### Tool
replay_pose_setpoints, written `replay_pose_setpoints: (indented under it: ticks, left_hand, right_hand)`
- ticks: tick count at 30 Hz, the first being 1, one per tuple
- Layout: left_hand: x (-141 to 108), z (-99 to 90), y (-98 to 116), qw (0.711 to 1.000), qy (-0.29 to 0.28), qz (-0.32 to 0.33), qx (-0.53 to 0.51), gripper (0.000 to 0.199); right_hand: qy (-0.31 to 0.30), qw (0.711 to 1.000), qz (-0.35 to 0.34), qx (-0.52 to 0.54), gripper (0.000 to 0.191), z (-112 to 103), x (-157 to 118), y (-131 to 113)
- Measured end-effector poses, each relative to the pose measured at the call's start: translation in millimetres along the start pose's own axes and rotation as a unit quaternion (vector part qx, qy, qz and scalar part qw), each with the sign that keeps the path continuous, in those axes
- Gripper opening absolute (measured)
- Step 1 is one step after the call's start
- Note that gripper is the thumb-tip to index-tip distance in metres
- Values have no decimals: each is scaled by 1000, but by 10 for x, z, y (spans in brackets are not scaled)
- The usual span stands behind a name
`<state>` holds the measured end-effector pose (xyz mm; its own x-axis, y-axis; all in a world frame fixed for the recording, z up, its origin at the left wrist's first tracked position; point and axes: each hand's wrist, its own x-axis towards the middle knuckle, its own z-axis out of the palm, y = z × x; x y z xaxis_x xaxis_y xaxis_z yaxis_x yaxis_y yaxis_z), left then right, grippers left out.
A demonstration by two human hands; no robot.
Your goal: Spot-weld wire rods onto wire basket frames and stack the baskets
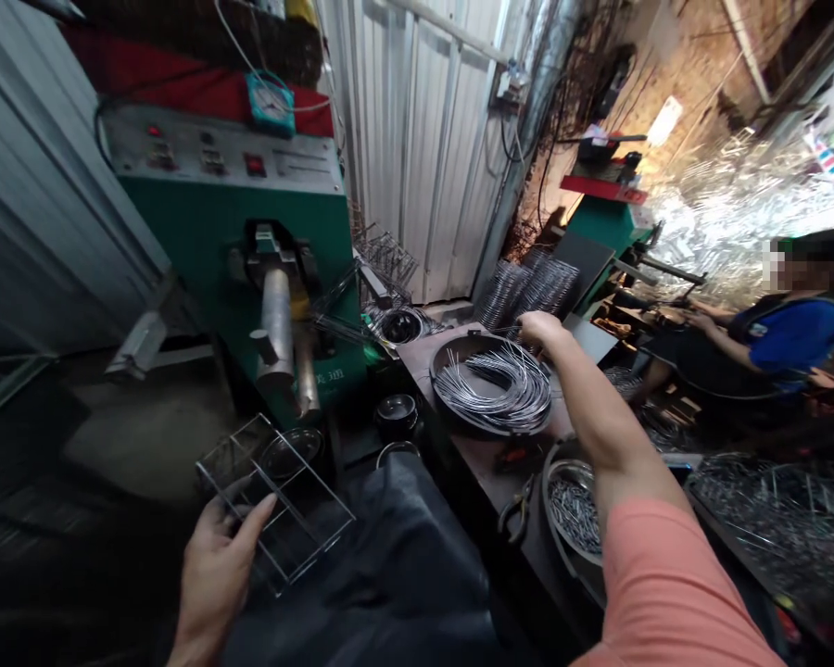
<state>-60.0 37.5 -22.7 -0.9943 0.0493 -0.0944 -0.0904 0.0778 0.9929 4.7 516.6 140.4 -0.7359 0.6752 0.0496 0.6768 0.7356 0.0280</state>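
My left hand [219, 560] is closed on a rectangular wire frame [282, 500] with crossbars, held above a dark apron [389, 556] on the lap. My right arm reaches forward, and my right hand [538, 329] is at the far right rim of a round black pan [451, 421]. Curved metal wires [493, 389] lie coiled in that pan. The fingers of my right hand are bent near some thin wire ends; what they hold is too small to make out.
A green welding machine [201, 232] with thick electrodes [278, 315] stands front left. Pliers [518, 509] and a bowl of short metal pieces [574, 505] are near my right arm. Another person in a blue shirt [799, 338] sits at the right, beside piled wire parts [771, 500].
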Motion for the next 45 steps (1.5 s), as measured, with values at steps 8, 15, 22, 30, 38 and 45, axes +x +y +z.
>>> replay_pose_setpoints:
  ticks: [8, 15, 22, 30, 38, 45]
  left_hand:
    - [387, -139, -45, 995, 30, 88, -24, 61]
    - [590, -226, -3, 993, -27, 101, -48, 58]
    - [715, -281, 6, 991, -93, 53, -83, 55]
    - [780, -273, 36, 986, -138, 44, -82, 52]
    - [803, -242, 4, 989, -114, 39, -89, 53]
    - [873, -173, -24, 988, -124, 25, -91, 52]
  right_hand:
    - [-97, 892, -326, 298, 24, -141, -812, -836]
    - [-125, 801, -332, 483, 23, 746, -957, -1802]
    - [-135, 773, -302, 541, 22, 1288, -1043, -2227]
    - [-64, 836, -348, 420, 4, 1496, -1063, -2284]
    - [-121, 809, -341, 464, 24, 1550, -1036, -2234]
    - [-45, 814, -338, 469, 25, 1612, -980, -2273]
